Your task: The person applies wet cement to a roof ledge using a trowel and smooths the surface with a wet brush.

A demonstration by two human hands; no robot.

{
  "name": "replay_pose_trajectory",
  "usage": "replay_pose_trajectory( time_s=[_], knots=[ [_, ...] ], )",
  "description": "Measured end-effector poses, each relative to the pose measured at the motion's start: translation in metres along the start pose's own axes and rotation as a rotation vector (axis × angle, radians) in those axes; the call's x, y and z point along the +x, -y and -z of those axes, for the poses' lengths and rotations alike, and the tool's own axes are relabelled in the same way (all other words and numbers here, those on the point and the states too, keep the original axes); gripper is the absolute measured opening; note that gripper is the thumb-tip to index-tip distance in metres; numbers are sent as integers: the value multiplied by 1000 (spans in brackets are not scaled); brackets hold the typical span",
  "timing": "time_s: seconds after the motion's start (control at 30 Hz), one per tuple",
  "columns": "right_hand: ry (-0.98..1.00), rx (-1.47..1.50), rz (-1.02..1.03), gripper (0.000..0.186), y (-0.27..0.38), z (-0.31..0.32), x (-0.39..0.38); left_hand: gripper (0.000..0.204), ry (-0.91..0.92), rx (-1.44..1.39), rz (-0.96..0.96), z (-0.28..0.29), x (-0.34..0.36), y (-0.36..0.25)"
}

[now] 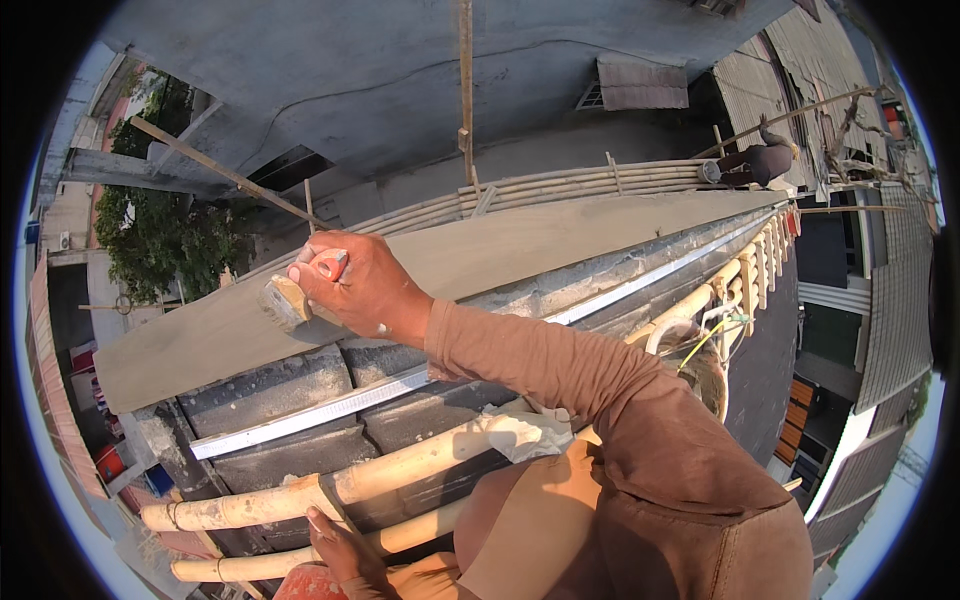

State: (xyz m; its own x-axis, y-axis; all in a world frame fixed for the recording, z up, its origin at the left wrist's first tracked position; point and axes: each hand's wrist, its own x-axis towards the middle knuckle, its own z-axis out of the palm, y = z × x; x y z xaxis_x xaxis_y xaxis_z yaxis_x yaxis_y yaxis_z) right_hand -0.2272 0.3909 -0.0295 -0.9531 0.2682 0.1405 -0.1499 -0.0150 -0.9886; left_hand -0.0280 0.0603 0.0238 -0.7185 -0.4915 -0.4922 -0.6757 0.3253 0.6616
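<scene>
Red-handled smoothing tool (288, 300), over the grey mortar strip (500, 245), gripped in the right hand (368, 285) and best kept flat under even pressure; left hand (348, 553) beside a bamboo rail (425, 529), hold impossible to tell.

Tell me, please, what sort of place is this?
Probably a rooftop under construction or repair: dark roof panels, a smooth grey strip resembling fresh plaster, and bamboo poles joined by crosspieces.
</scene>
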Motion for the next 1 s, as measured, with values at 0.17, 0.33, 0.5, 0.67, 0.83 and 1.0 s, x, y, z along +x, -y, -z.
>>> replay_pose_trajectory(
  time_s=[0.17, 0.33, 0.5, 0.67, 0.83, 1.0],
  knots=[
    [-65, -77, -298, 31, -61, 127, -21, 82, -10, 516, -26, 44, 36, 27],
    [-250, -151, -571, 46, -62, 249, -53, 89, -125, 536, -27, 51, 41, 39],
    [6, 339, -542, 51, -40, 165, 29, 87, -145, 475, -61, 45, 34, 36],
    [388, 347, -426, 49, -34, -11, 143, 82, -197, 538, -87, 39, 32, 31],
    [456, 300, -330, 41, 0, -160, 195, 90, -229, 548, 34, 38, 31, 27],
    [519, 471, -376, 42, 17, -243, 224, 82, -295, 568, 45, 35, 29, 19]
  ],
)
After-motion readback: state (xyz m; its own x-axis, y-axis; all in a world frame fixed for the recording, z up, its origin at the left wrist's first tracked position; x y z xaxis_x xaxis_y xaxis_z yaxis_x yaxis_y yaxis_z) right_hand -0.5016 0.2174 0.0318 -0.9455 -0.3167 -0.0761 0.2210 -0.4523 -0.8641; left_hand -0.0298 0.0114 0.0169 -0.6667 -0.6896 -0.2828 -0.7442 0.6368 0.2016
